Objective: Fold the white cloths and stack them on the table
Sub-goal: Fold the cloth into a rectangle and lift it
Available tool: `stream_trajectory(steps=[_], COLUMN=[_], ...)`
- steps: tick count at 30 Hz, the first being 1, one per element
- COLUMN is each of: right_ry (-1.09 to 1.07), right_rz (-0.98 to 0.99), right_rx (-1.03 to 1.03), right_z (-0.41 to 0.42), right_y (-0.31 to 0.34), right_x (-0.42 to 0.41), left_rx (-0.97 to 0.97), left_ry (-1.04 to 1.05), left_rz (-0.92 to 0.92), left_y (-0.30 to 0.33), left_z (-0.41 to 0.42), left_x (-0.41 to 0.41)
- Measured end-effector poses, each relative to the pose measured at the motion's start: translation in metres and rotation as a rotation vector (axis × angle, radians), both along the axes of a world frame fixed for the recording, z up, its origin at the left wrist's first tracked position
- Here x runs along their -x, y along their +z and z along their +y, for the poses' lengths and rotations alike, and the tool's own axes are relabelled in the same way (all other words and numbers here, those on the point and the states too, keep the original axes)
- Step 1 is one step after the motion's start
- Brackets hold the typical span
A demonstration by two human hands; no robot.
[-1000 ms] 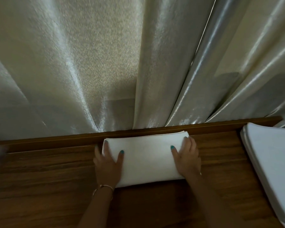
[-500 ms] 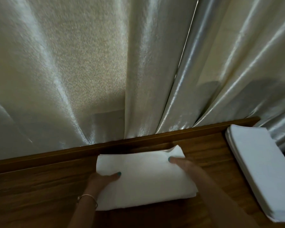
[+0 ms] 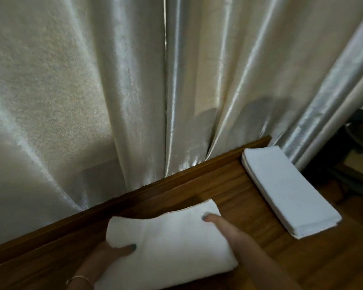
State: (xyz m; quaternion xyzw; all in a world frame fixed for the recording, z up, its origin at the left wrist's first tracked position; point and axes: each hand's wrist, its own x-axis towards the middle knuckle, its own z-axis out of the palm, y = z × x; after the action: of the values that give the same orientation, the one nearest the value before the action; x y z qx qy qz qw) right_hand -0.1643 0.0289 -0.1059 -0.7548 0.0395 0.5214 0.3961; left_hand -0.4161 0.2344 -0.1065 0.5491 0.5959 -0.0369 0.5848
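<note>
A folded white cloth [image 3: 168, 245] is lifted a little above the wooden table [image 3: 235, 185] at the bottom centre. My left hand [image 3: 111, 255] grips its left edge, thumb on top and fingers hidden underneath. At the cloth's right edge my right hand [image 3: 224, 229] holds it, thumb on top and the other fingers out of sight below. A stack of folded white cloths [image 3: 285, 191] lies at the table's right end.
Shiny cream curtains [image 3: 134, 91] hang right behind the table's raised back edge [image 3: 155, 185]. Past the table's right end is a dark gap with dim objects [image 3: 356, 147]. Bare wood lies between the held cloth and the stack.
Both hands went from pressing flat on the folded cloth to gripping its side edges and raising it. The view swung right, bringing the whole stack into sight.
</note>
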Motion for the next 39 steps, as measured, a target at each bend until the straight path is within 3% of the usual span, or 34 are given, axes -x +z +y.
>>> stream_trajectory(steps=[5,8,15,20,23,33,39], right_ry=[-0.306,-0.485,-0.988,-1.217,-1.284,-1.385,-1.447], right_rz=[-0.116,-0.232,-0.286,-0.218,-0.174,-0.054,-0.269], right_rx=[-0.145,-0.214,-0.348,-0.456,-0.457,-0.325,-0.254], right_z=[-0.055,-0.101,-0.179,-0.182,-0.180,-0.166,-0.158], right_y=[0.020,0.050,0.075,0.053,0.036,-0.029,-0.023], right_x=[-0.028,-0.064,-0.137,-0.168,-0.184,-0.200,-0.200], left_rx=[0.048,0.044,-0.327,-0.848,-0.953,-0.965,-0.833], left_ry=[-0.091,-0.268,-0.784,-0.987,-1.073,-1.306,-1.332], left_rz=[-0.068,-0.160,-0.224,-0.071,0.000,0.282,0.236], left_y=[0.044,0.080,0.157,0.168,0.154,0.060,0.042], left_z=[-0.008,-0.022,-0.067,-0.116,-0.128,-0.126,-0.106], left_x=[-0.070,-0.148,-0.373,-0.494,-0.541,-0.609,-0.623])
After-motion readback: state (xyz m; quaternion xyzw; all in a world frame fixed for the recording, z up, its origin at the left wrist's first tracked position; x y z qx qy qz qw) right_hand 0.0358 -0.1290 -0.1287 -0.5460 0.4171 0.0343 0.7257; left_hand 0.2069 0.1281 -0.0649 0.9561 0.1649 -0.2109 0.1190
